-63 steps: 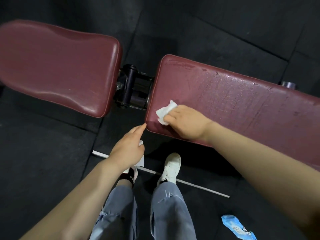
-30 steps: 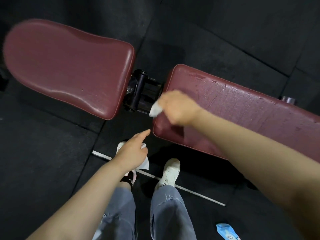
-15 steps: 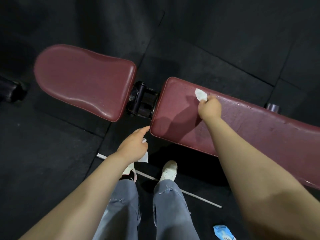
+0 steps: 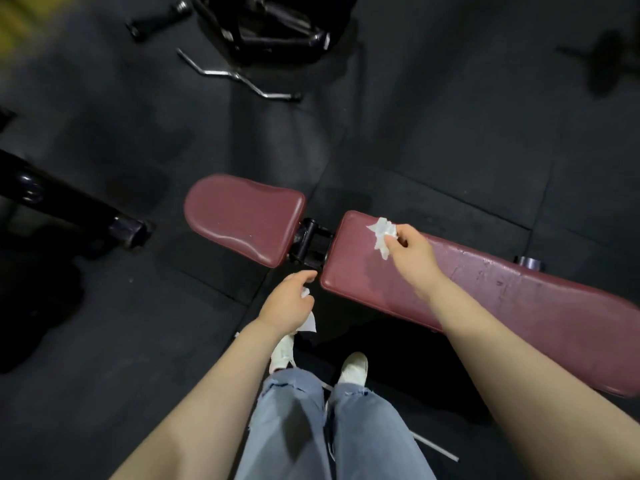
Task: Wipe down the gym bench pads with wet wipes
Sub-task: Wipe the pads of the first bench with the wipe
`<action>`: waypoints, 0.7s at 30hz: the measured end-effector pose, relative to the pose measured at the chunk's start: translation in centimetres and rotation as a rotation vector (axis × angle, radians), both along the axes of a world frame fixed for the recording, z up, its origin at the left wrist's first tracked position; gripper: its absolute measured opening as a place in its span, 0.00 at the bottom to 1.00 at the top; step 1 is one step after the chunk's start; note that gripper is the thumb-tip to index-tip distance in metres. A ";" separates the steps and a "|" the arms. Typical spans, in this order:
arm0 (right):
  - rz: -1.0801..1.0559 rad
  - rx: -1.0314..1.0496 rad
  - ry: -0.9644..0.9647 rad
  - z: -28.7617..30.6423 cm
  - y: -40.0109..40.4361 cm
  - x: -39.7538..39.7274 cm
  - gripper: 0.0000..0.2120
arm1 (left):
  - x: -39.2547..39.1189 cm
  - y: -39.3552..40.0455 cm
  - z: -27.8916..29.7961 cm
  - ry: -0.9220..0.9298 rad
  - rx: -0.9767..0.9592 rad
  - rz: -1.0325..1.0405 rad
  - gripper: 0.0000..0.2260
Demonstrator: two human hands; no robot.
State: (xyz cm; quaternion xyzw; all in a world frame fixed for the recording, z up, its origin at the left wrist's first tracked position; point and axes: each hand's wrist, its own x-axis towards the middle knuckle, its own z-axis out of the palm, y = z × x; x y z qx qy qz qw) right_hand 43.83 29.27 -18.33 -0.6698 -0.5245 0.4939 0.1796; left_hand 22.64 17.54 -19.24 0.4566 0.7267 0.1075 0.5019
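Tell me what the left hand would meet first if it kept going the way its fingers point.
Probably the near corner of the long bench pad, or the black hinge beside it. The left hand points up-right at that gap; depth is unclear.

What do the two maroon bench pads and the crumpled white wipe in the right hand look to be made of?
Short maroon seat pad: smooth vinyl or faux leather, semi-gloss; it shows soft highlights and a piped edge.
Long maroon back pad: probably the same vinyl, but worn, with scuffs, cracked patches and a darker damp-looking streak.
Crumpled white wipe, pinched by the right hand: thin, limp sheet, likely nonwoven fabric.
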 end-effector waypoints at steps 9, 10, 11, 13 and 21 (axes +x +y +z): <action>0.121 -0.025 0.202 11.2 -4.0 -5.2 0.11 | -2.0 -0.6 11.2 -0.162 0.297 0.287 0.13; 0.158 -0.030 0.213 11.9 -4.6 -6.2 0.11 | -2.6 -0.6 12.4 -0.183 0.326 0.317 0.12; 0.187 -0.037 0.222 12.6 -5.1 -7.1 0.10 | -3.2 -0.8 13.5 -0.203 0.350 0.337 0.11; 0.229 -0.050 0.241 13.8 -6.2 -9.1 0.09 | -4.6 -1.1 15.1 -0.224 0.388 0.348 0.10; 0.287 -0.133 0.381 16.2 -9.3 -18.9 0.11 | -14.2 -3.5 17.4 -0.228 0.292 0.359 0.06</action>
